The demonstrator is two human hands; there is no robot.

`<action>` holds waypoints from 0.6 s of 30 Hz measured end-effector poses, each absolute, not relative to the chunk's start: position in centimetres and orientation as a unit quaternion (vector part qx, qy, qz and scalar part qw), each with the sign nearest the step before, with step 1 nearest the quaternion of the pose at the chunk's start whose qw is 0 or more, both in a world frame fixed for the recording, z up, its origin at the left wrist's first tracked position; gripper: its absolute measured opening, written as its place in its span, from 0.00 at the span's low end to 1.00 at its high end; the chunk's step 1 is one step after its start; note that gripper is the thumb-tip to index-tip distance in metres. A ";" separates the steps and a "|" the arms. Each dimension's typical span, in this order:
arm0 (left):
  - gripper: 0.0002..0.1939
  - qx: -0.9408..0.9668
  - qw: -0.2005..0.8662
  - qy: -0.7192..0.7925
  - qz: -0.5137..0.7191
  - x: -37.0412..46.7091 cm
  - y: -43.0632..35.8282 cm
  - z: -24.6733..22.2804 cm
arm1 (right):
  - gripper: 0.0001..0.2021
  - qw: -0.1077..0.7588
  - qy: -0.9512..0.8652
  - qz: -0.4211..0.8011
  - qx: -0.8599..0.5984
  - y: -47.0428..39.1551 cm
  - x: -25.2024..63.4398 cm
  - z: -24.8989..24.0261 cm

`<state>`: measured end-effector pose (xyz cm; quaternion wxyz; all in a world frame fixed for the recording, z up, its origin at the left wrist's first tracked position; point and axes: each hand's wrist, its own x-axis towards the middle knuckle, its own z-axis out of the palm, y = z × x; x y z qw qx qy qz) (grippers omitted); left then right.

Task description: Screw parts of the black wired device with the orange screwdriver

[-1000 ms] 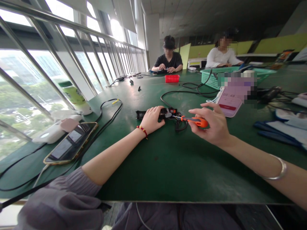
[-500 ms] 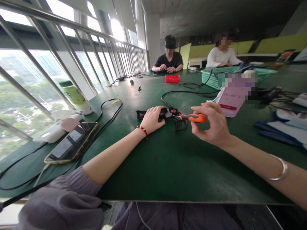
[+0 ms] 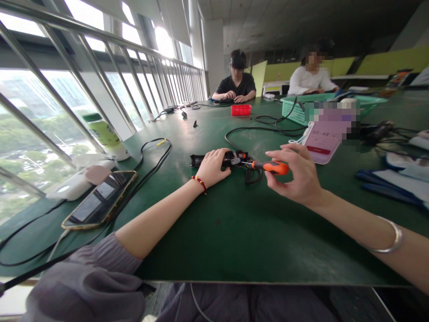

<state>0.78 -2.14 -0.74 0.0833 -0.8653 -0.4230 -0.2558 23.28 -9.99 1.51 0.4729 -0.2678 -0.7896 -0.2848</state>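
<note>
My left hand (image 3: 213,167) lies closed over a black tube-shaped corded device (image 3: 198,161), holding it down on the green table. At the device's right end, the inside is exposed, with small orange and metal parts (image 3: 241,155); finer detail is too small to make out. An orange and black screwdriver (image 3: 275,167) points left, its tip at those inner parts. My right hand (image 3: 296,174) curls loosely round the screwdriver's handle, thumb below and fingers above. Beneath the screwdriver, a black cable loop (image 3: 254,175) rests on the table.
Left are a phone (image 3: 100,199), a white device (image 3: 72,183) and a green bottle (image 3: 106,136). Beyond my hands stand a red tray (image 3: 241,110) and a green basket (image 3: 293,110). A propped phone (image 3: 323,143) and blue-white gloves (image 3: 395,181) are right. Two people sit opposite.
The fingers of my right hand have shifted slightly left along the screwdriver handle. My left hand and the black device look unmoved.
</note>
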 end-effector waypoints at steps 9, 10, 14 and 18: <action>0.25 -0.865 0.079 -0.422 -0.259 0.8 -2.1 -0.9 | 0.21 0.485 -0.782 -0.292 -0.260 -10.1 23.2 1.6; 0.25 -0.865 0.079 -0.422 -0.258 0.7 -2.1 -0.9 | 0.21 0.484 -0.783 -0.293 -0.259 -10.1 23.2 1.6; 0.25 -0.865 0.078 -0.427 -0.253 0.7 -2.2 -0.7 | 0.15 0.453 -0.807 -0.271 -0.264 -10.1 23.2 1.5; 0.25 -0.864 0.077 -0.427 -0.254 0.8 -2.2 -0.8 | 0.16 0.466 -0.799 -0.265 -0.272 -10.0 23.3 1.5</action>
